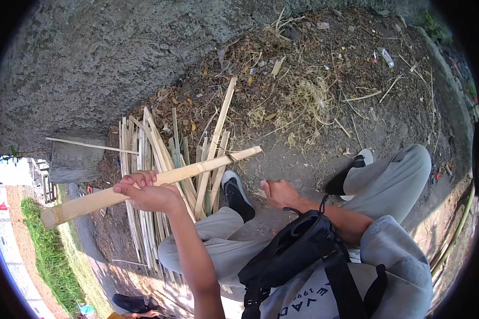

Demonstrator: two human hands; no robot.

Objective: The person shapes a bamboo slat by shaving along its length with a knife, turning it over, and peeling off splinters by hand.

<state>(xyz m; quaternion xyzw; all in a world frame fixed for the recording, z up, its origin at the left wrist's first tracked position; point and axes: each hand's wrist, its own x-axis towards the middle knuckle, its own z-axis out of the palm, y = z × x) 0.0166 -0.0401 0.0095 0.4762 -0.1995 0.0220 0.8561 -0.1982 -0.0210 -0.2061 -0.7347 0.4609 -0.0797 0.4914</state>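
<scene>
My left hand (150, 195) is closed around a wide, pale split bamboo strip (183, 173). The strip slants from the lower left up to the right, crossing above a pile of similar strips (143, 212). Its narrower right end has a small curled shaving or splinter near it. My right hand (283, 194) is closed in front of my body, just below and right of that end and apart from it. Its fingers are curled; a small pale edge shows beside them, and what they hold, if anything, I cannot make out.
A rough grey concrete surface (101, 58) fills the upper left. Dry shavings (308, 103), leaves and a clear plastic bottle (387, 58) litter the dirt. A black bag (290, 247) hangs at my front. Another person's dark shoe (130, 303) shows at lower left.
</scene>
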